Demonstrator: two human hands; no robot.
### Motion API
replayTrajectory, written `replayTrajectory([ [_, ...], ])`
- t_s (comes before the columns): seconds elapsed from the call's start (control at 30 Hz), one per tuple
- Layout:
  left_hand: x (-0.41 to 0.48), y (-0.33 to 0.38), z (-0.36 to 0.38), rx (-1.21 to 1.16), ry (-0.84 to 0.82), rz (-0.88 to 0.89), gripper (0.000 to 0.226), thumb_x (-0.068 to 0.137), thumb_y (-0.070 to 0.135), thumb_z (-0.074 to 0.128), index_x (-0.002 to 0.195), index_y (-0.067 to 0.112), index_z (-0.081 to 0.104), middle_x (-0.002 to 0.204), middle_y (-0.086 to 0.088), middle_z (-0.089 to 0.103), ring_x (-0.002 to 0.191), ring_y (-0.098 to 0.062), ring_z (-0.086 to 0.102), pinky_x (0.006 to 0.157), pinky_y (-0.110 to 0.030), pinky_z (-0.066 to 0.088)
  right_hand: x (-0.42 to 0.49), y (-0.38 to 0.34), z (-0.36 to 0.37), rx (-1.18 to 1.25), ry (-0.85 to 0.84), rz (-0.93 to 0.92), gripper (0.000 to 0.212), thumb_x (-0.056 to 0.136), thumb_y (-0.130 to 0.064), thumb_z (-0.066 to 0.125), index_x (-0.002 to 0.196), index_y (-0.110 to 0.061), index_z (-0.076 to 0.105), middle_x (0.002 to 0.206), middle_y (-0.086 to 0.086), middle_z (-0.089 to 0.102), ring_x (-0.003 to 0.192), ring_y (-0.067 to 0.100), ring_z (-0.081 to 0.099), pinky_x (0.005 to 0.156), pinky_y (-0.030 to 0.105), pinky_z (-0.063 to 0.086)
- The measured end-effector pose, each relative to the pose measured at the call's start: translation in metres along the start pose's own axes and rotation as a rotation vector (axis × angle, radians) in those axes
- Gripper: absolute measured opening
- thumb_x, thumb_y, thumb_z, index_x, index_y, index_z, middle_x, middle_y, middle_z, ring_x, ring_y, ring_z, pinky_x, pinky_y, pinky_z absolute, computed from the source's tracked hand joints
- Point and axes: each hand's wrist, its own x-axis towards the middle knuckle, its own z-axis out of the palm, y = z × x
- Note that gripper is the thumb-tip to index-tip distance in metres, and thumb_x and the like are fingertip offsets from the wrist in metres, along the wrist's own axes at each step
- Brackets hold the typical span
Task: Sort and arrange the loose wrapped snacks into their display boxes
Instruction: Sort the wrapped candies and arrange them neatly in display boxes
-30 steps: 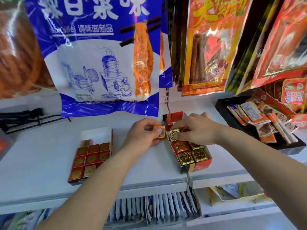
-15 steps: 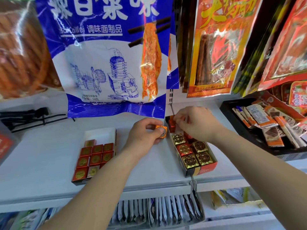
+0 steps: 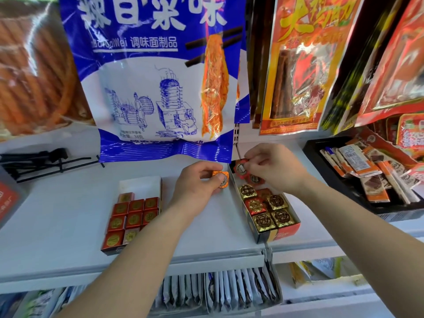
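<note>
- The shelf (image 3: 57,226) has its front edge close to the viewer. Both boxes sit with their near ends by that edge.
- The left box (image 3: 140,183) has its long axis running front to back. Red squares fill its near part in rows, and its far end is bare white.
- The right box (image 3: 283,234) also runs front to back, with its far end leaning slightly left. Gold snacks (image 3: 262,221) and a few red ones lie flat in its near half, seals up.
- A strip of bare shelf lies between the boxes, and the left forearm crosses above it.
- The left hand (image 3: 195,184) is over that strip, just beside the right box's left wall. Its thumb and fingers are curled round an orange snack (image 3: 220,179), which is tilted with its round seal facing right and toward the viewer.
- The right hand (image 3: 275,171) is over the right box's far end. Its fingertips pinch a red snack (image 3: 240,167) held on edge above the box, seal toward the viewer.
- The lower edge of a blue bag (image 3: 149,88) hangs just behind both hands, leaving little room above.
- A black tray (image 3: 321,161) stands to the right, apart from the right box.
</note>
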Motion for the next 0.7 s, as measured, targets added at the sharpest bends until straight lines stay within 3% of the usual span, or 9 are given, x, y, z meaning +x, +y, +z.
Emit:
replayTrajectory([
  [0.17,-0.007,0.008,0.001,0.035,-0.046,0.024,0.023,0.086,0.011,0.074,0.094,0.032,0.072,0.100,0.007,0.073,0.100,-0.011,0.070,0.088,-0.036,0.058,-0.036,0.007,-0.028,0.222,0.085,0.042,0.017,0.095,-0.018,0.061,0.111,-0.022,0.067,0.093,-0.001,0.071,0.077,0.010,0.070,0.071,0.026,0.054],
  [0.33,-0.019,0.023,0.007,-0.128,-0.139,-0.009,0.029,0.092,0.002,0.065,0.118,0.014,0.064,0.106,-0.005,0.072,0.084,-0.023,0.076,0.076,-0.029,0.061,-0.066,0.015,-0.038,0.568,-0.019,0.095,0.026,0.100,-0.008,0.053,0.124,-0.010,0.063,0.104,0.015,0.071,0.084,0.028,0.074,0.075,0.028,0.060],
  [0.53,-0.025,0.029,0.011,-0.075,-0.177,0.024,0.024,0.092,0.006,0.065,0.112,0.017,0.065,0.102,-0.006,0.075,0.083,-0.019,0.075,0.074,-0.027,0.061,-0.069,0.019,-0.039,0.709,-0.080,0.110,0.020,0.098,-0.003,0.054,0.116,-0.008,0.061,0.101,0.014,0.072,0.087,0.031,0.074,0.074,0.027,0.060],
  [0.7,-0.018,0.028,0.014,0.126,-0.055,0.141,0.024,0.090,0.017,0.070,0.113,0.021,0.067,0.093,0.010,0.073,0.083,0.004,0.068,0.062,-0.006,0.047,-0.065,0.022,-0.036,0.700,-0.090,0.077,0.018,0.094,-0.002,0.061,0.110,-0.008,0.063,0.109,0.012,0.070,0.091,0.033,0.073,0.086,0.038,0.059],
])
